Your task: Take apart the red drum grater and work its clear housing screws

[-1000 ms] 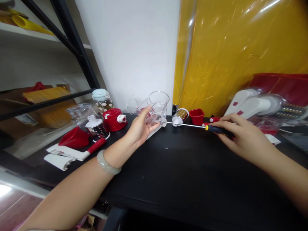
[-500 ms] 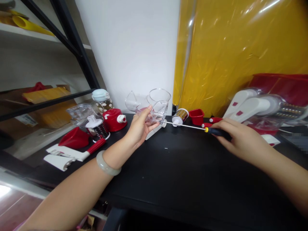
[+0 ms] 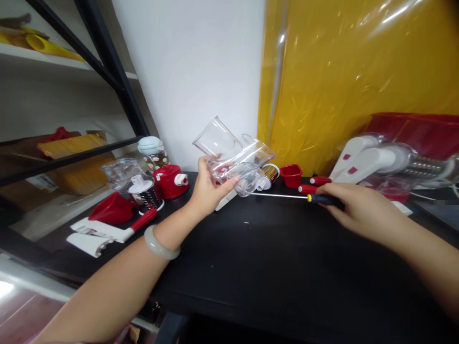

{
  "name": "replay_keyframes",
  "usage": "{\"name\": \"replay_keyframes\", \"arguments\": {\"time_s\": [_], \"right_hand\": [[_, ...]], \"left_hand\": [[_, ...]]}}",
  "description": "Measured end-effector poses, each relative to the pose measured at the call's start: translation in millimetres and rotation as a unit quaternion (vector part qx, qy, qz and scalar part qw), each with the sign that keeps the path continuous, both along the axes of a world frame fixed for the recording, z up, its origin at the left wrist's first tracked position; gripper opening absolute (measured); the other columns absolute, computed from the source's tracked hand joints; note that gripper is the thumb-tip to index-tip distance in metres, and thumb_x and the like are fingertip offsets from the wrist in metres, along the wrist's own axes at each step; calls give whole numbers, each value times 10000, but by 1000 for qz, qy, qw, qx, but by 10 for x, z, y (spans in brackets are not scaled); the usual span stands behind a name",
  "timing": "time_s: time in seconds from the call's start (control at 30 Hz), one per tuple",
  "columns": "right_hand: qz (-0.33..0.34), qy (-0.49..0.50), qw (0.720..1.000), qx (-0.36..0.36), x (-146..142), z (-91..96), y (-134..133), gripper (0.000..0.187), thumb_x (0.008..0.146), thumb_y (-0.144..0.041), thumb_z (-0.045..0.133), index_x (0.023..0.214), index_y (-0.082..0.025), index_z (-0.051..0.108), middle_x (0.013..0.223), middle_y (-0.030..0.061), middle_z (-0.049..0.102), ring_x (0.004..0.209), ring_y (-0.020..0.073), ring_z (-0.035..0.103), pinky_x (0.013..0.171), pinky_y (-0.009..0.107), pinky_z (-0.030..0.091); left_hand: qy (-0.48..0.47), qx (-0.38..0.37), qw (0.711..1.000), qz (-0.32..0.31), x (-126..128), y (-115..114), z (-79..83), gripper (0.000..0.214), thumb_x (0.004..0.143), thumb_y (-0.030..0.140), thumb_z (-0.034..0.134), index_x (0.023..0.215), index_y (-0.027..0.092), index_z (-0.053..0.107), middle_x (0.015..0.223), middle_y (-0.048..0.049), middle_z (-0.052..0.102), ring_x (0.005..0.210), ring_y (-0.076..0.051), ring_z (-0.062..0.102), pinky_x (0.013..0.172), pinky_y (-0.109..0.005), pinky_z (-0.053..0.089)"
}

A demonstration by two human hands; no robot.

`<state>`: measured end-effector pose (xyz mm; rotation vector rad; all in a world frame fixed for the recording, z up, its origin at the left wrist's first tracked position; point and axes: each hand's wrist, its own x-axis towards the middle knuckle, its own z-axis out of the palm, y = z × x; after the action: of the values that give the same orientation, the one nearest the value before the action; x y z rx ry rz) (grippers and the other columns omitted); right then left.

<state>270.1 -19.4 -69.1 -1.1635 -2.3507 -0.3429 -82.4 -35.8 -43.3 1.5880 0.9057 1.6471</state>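
1. Centrally, a clear plastic housing (image 3: pixel 229 153) is held up above the black surface (image 3: pixel 272 267), tilted, in front of the white wall panel (image 3: pixel 193 71).
2. The left hand (image 3: pixel 206 193) has its grip closed on the housing, the thumb lying along its near lower side; a pale bracelet (image 3: pixel 158 244) circles that wrist.
3. The right hand (image 3: pixel 362 210) has its grip wrapped around the dark handle of a screwdriver (image 3: pixel 309 198), its shaft pointing left toward the housing's lower end; whether the tip touches it, I cannot tell.
4. Just beyond the shaft, a gold-toned grater drum (image 3: pixel 271 174) lies beside a red cup (image 3: pixel 291 175).
5. Left of the left hand, a red base with a white knob (image 3: pixel 171 182) sits near a dark grater drum (image 3: pixel 147 197).
6. Nearer on that side are a red hopper (image 3: pixel 112 209), a red-handled white crank (image 3: pixel 107 230) and a curved white piece (image 3: pixel 88 244).
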Motion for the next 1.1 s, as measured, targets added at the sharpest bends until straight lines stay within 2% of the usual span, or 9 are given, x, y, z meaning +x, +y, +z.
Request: {"name": "replay_keyframes", "arguments": {"time_s": [0.1,0.2,0.33,0.43,0.57,0.73,0.9,0.97,1.1], "right_hand": [[-4,-7,1000,-16,2,-12,5,239,874,-260,549,1070,-257,686,1053,75,782,904,300,757,731,443,601],[-4,-17,999,-33,-6,-19,4,236,879,-242,536,1063,-260,682,1057,71,780,909,296,756,717,431,597],[2,-26,998,-53,-15,-23,-2,229,884,-223,533,1059,-267,673,1050,59,777,904,285,755,729,428,593],[2,-34,997,-62,-22,-21,-6,246,882,-197,526,1077,-263,660,1047,56,770,912,280,751,738,427,588],[2,-41,996,-76,-30,-23,-2,249,873,-163,521,1063,-263,648,1036,50,767,908,263,745,752,409,580],[-3,-45,996,-83,-42,-35,17,232,865,-163,528,1040,-262,643,1028,50,766,900,258,743,746,393,571],[-6,-49,995,-87,-47,-36,20,237,858,-156,524,1032,-267,640,1021,45,767,905,256,744,746,386,569],[-6,-51,995,-86,-38,-37,19,237,854,-156,527,1029,-267,641,1023,44,768,904,258,745,741,386,569],[-9,-54,995,-83,-13,-36,25,249,861,-164,528,1052,-275,642,1031,40,772,897,253,749,730,374,566]], "left_hand": [[93,12,995,-22,-19,31,-34,695,662,276,907,1210,251,480,1182,-86,648,1049,-227,683,950,-366,553],[97,11,995,-21,-14,72,-86,628,714,306,870,1206,255,483,1186,-93,643,1043,-233,686,906,-361,572],[74,10,997,-21,1,88,-119,659,666,269,903,1207,254,527,1194,-96,654,1043,-237,687,867,-327,579],[78,-22,996,-33,-2,76,-110,728,613,242,934,1238,242,561,1216,-120,670,1024,-258,698,771,-297,587],[106,-19,994,-31,-24,88,-105,751,631,267,929,1280,253,552,1233,-119,670,1021,-257,703,751,-297,598],[139,-25,989,-35,-43,146,-125,809,638,356,921,1310,253,482,1275,-127,644,1028,-270,709,803,-385,623],[155,-27,987,-26,-39,144,-121,824,640,390,918,1316,258,468,1313,-145,635,1029,-283,714,794,-398,620],[189,-29,981,-41,-39,125,-111,826,643,383,920,1326,250,475,1316,-159,638,1057,-305,710,796,-415,620],[247,41,967,-46,-71,109,-101,801,661,332,918,1336,247,495,1377,-165,618,1189,-336,668,912,-466,601]]}}
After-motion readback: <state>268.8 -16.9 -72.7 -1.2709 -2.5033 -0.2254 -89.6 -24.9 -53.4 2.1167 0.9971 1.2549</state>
